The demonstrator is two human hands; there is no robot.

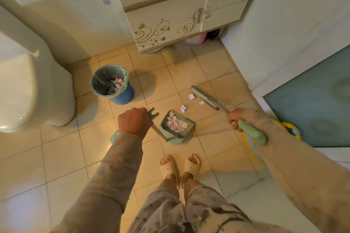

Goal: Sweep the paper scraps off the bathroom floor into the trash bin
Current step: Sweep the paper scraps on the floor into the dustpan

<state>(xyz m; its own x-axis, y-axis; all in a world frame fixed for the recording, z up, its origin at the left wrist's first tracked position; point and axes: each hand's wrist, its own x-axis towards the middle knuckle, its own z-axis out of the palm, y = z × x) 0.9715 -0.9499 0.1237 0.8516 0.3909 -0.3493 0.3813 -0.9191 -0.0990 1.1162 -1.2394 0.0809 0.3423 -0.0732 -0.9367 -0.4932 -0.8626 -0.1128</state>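
Observation:
My left hand [133,122] grips the green handle of a long-handled dustpan [186,134], which stands on the tiles with several white paper scraps inside. My right hand [235,118] holds the green handle of a broom [203,97], whose head rests on the floor to the right of the dustpan. Three white paper scraps [191,96] lie on the tiles between the broom head and the dustpan. The blue trash bin [124,93], lined with a pale green bag, stands to the upper left and holds paper scraps.
A toilet [28,89] fills the left side. A sink cabinet [166,24] with swirl decoration stands at the back, with coloured basins under it. A blue-green panel [312,104] is at the right, a yellow object [291,130] at its foot. My slippered feet [180,164] stand behind the dustpan.

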